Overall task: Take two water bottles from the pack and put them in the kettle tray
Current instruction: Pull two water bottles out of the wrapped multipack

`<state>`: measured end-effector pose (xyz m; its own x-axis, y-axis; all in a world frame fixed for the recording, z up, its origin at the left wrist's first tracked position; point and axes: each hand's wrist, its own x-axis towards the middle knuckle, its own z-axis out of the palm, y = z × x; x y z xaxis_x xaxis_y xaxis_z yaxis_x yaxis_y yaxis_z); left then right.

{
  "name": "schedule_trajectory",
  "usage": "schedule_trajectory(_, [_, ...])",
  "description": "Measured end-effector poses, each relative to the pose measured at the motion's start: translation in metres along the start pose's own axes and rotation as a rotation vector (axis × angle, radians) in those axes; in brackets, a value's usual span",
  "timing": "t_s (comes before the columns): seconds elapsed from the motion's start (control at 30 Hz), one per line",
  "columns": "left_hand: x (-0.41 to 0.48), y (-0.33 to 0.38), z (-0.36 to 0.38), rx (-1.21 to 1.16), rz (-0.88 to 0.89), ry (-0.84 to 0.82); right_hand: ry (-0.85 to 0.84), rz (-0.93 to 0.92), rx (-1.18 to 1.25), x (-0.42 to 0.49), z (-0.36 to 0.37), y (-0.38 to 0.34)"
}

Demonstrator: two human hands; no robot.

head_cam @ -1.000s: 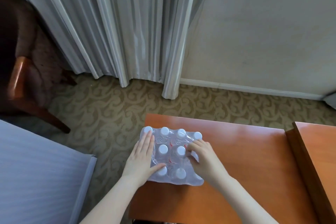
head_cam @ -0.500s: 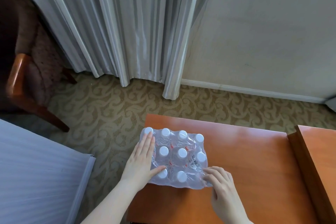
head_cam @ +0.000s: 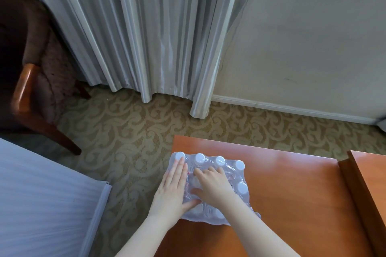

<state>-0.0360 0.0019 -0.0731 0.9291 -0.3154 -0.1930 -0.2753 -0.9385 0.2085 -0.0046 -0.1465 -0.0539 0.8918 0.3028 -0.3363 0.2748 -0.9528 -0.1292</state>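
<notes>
A shrink-wrapped pack of water bottles [head_cam: 238, 175] with white caps stands at the near left corner of an orange-brown wooden table [head_cam: 292, 194]. My left hand [head_cam: 172, 190] lies flat on the pack's left side, fingers together and thumb spread across the top. My right hand [head_cam: 213, 183] rests on the middle of the pack with its fingers curled into the plastic wrap, covering several caps. No kettle tray is in view.
A second wooden surface with a raised edge [head_cam: 355, 190] adjoins the table at the right. A white bed [head_cam: 41, 204] fills the lower left. A brown armchair [head_cam: 27, 81] stands at the left by grey curtains [head_cam: 156, 37]. Patterned carpet lies between them.
My right hand moved from the pack's near right corner up onto the middle of the pack. My left hand stayed pressed on the left side.
</notes>
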Motion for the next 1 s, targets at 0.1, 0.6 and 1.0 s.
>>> schedule_trajectory(0.1, [0.000,0.000,0.000,-0.054,0.000,-0.026,0.051,0.028,0.061,0.002,0.003,-0.004])
schedule_trajectory(0.6, [0.000,0.001,-0.013,-0.114,-0.015,-0.119,0.402,0.033,0.524,-0.061,-0.136,0.011])
schedule_trajectory(1.0, [0.021,0.062,-0.138,-0.892,0.081,0.103,0.348,-0.021,0.448,-0.070,-0.164,-0.001])
